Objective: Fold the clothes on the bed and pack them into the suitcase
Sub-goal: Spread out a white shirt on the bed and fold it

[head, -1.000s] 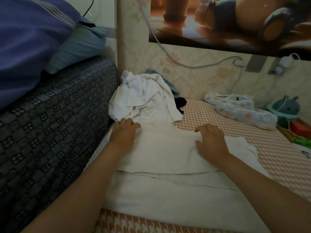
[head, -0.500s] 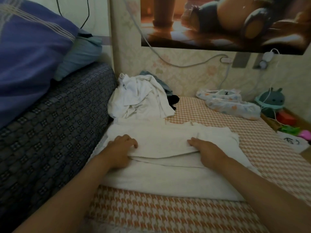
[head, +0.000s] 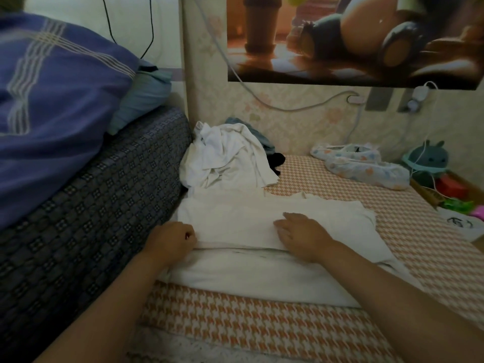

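The white shirt (head: 235,216) lies on the bed (head: 235,323). At its 9 o'clock the left hand (head: 170,242) pinches the folded edge with curled fingers. The right hand (head: 301,234) lies flat on top, fingers nearly together.

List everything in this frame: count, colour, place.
white garment: 1, white, flat on bed centre, part folded
crumpled clothes pile: 1, mostly white, blue and black pieces behind, bed's far corner
floral cloths: 2, pale floral, far right by wall
bedsheet: 1, orange-white check
patterned cover: 1, dark blue, left
quilt: 1, purple, upper left
plush toy: 1, teal, right edge
poster: 1, brown tones, wall
left hand: grips garment's folded edge
right hand: flat on garment
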`<state>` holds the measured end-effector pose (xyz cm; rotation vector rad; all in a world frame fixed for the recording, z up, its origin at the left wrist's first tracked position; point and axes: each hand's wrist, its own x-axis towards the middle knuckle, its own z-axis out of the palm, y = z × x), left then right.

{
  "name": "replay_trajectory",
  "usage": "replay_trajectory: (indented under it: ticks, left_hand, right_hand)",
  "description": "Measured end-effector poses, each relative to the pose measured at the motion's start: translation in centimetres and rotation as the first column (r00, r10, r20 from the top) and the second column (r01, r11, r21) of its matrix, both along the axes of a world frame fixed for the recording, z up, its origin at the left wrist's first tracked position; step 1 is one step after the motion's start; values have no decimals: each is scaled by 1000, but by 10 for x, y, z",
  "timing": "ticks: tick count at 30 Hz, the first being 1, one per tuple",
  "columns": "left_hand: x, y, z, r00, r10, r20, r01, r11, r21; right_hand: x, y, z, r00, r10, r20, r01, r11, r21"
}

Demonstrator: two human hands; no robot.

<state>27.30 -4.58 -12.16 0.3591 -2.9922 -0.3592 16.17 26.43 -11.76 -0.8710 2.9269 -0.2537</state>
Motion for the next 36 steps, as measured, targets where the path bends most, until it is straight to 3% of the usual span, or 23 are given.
replay_trajectory:
  ticks: [2,4,7,9,13,18,20,22,25,28,32,34,36]
  left_hand:
    - [2,-4,-3,994,20,107,-37,987,156]
    - [2,-12,-4,990,16,139,-46,975,219]
    - [5,-21,-2,995,19,97,-40,973,227]
    - [8,-25,-2,997,55,57,-67,970,233]
    - [10,-32,-5,986,165,-24,-152,949,276]
    - [8,-33,-7,980,195,49,-200,908,369]
    - [5,-35,-9,980,178,91,-199,912,359]
    - [2,-38,-9,975,169,146,-209,920,331]
    - [-2,-42,-10,963,174,205,-229,930,288]
    - [-4,-42,-14,962,165,217,-225,930,292]
    - [-4,-41,-8,966,126,225,-190,937,292]
    - [-5,-39,-1,954,128,271,-201,944,263]
    - [-8,-34,10,946,134,295,-206,952,226]
  right_hand:
    - [5,-12,-9,993,13,120,-22,997,79]
    - [8,-21,-16,987,-32,155,10,989,146]
    - [5,-48,-11,995,-88,-47,96,969,227]
    - [1,-78,-4,988,-57,-142,85,977,196]
    - [-12,-156,3,977,160,-141,-168,985,-50]
    - [-25,-236,2,888,423,-177,-421,905,51]
    - [-30,-258,-5,856,488,-173,-476,873,109]
    - [-36,-270,-12,826,536,-173,-483,833,272]
    - [-42,-276,-7,779,510,-365,-316,821,475]
    - [-48,-280,0,722,521,-455,-276,820,502]
    - [-52,-284,-2,556,719,-418,-475,687,550]
    - [-57,-274,-2,558,722,-409,-479,682,553]
    - [-62,-259,3,606,649,-459,-506,761,406]
